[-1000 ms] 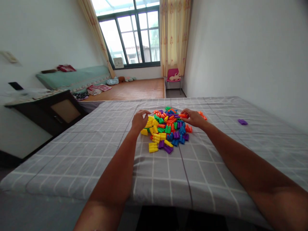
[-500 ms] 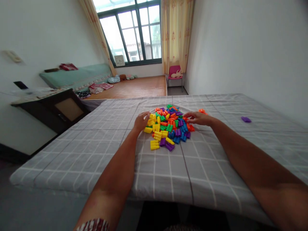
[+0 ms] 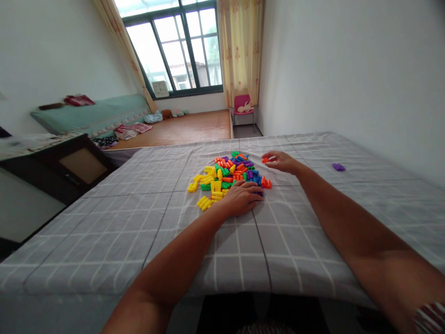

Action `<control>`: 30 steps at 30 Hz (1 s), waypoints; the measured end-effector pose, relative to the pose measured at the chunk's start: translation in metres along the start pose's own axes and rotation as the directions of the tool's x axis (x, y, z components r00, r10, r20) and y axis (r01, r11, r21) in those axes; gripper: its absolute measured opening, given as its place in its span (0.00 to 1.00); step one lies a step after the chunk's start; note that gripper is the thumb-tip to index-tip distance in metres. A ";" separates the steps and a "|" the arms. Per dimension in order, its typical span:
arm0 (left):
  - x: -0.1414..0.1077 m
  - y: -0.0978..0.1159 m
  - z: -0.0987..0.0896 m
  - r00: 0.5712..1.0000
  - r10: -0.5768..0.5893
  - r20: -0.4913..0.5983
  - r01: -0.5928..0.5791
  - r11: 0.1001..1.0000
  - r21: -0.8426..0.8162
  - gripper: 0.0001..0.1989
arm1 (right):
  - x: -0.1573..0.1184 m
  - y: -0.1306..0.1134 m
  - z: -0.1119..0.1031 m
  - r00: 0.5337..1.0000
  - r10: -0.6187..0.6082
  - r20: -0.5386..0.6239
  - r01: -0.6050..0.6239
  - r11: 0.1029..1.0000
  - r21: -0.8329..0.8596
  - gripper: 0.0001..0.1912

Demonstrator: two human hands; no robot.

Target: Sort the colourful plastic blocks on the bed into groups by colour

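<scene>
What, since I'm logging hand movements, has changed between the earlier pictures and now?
The left hand has moved from the left edge of the pile to its near side, and yellow pieces now spread farther left. The right hand has moved right, off the pile, to orange pieces beside it; whether it grips them is unclear. The lone purple piece still lies apart on the checked cloth.

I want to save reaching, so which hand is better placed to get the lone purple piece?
Probably your right hand: it's nearer the purple piece, though it's at an orange piece. Your left hand covers part of the pile, farther away.
</scene>
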State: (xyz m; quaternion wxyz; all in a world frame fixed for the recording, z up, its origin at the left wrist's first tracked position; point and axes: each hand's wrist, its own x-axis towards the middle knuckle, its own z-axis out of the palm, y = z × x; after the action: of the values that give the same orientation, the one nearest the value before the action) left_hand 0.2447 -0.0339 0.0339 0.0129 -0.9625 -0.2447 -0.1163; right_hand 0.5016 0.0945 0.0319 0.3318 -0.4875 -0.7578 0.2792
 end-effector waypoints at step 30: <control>-0.003 -0.004 0.000 0.994 -0.027 -0.107 0.017 0.996 -0.093 0.14 | -0.027 0.100 -0.063 0.948 0.308 -0.079 -0.299 0.948 0.106 0.28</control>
State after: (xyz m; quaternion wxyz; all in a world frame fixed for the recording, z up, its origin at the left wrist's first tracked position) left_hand 0.2401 -0.0320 0.0330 -0.0194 -0.9517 -0.2486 -0.1792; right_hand 0.6135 0.1129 -0.0094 0.3427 -0.5950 -0.6433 0.3386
